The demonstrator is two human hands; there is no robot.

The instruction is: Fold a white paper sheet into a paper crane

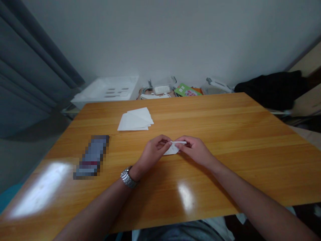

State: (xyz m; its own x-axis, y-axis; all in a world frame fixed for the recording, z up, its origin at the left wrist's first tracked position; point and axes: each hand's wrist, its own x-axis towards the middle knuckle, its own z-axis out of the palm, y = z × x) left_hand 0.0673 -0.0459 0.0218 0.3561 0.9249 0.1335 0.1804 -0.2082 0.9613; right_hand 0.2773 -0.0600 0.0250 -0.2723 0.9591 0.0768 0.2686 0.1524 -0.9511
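A small folded piece of white paper (172,149) is held just over the wooden table (220,117), between my two hands. My left hand (156,149), with a metal watch (128,177) at its wrist, pinches the paper's left side between thumb and fingers. On the other side, my right hand (194,149) grips the paper's right part, its thumb pressed on the top fold. Fingers cover part of the paper, so its full shape is hidden.
Several white sheets (135,119) lie stacked beyond my left hand. A blurred phone-like device (92,155) rests at the left. Behind the table are a white tray (110,88), a green booklet (187,89) and a black cloth (271,88).
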